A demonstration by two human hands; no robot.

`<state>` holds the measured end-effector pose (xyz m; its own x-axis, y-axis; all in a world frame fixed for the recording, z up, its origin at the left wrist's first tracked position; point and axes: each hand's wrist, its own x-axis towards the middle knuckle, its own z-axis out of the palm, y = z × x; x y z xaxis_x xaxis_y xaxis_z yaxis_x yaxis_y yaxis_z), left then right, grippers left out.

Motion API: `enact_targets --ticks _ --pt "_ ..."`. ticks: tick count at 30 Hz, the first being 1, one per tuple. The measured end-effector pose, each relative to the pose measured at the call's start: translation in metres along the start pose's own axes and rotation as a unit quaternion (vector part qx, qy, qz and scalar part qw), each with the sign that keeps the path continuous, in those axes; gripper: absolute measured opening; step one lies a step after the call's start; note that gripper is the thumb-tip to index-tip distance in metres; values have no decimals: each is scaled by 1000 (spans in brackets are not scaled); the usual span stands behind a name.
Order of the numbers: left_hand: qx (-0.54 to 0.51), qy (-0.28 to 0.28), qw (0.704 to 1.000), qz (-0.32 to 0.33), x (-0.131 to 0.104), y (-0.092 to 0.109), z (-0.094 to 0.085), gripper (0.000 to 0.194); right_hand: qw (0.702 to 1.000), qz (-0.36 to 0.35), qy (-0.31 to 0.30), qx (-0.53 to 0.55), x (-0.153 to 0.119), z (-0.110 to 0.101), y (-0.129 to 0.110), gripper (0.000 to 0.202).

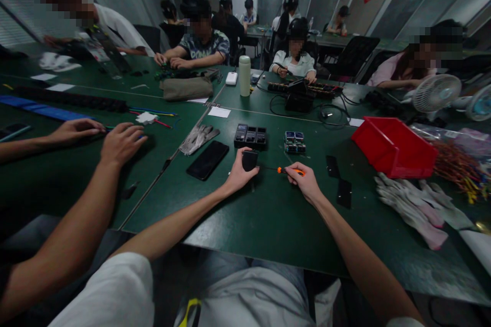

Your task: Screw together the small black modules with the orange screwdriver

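Between the thumb and fingers of my left hand (240,175) is a small black box-shaped case (250,160), held just above the green table. My right hand (306,182) grips a screwdriver (282,169) with an orange handle; its thin shaft points left toward the case. Whether the tip touches the case I cannot tell. Just beyond my left hand sits a black tray with compartments (250,136). Small electronic modules (294,142) stand in a group beyond my right hand. Two flat black plates (344,193) lie to its right.
A black phone (207,160) and grey gloves (198,139) lie to the left. On the right are a red bin (395,148), more gloves (410,207) and a fan (437,93). A co-worker's hands (121,145) work at the left. A pale green bottle (244,76) stands farther back.
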<state>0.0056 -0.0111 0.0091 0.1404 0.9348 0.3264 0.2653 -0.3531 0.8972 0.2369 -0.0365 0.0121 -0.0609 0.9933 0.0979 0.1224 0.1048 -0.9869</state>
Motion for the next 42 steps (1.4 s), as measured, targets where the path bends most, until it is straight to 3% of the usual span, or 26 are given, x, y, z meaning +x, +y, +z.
enact_targets --ticks 11,14,19,23,32,37,42 --pt "10 7 1000 -4 2 -4 1 50 987 -141 1 -71 1 -7 -3 15" --pt "4 5 1000 -6 2 -4 2 49 993 -108 17 -43 2 -3 -1 18" --pt "2 9 1000 -1 0 -3 2 51 994 20 1 108 3 1 3 31" --pt "6 10 1000 0 -1 -2 2 52 998 43 -11 41 2 -1 4 32" --pt "4 0 1000 -3 -1 1 0 51 998 -32 -4 -45 1 -5 -5 27" --pt "8 9 1000 -6 0 -1 0 52 987 -115 12 -115 1 -10 -5 21" --pt "7 6 1000 -15 2 -6 1 53 978 -177 4 -110 0 -8 -4 10"
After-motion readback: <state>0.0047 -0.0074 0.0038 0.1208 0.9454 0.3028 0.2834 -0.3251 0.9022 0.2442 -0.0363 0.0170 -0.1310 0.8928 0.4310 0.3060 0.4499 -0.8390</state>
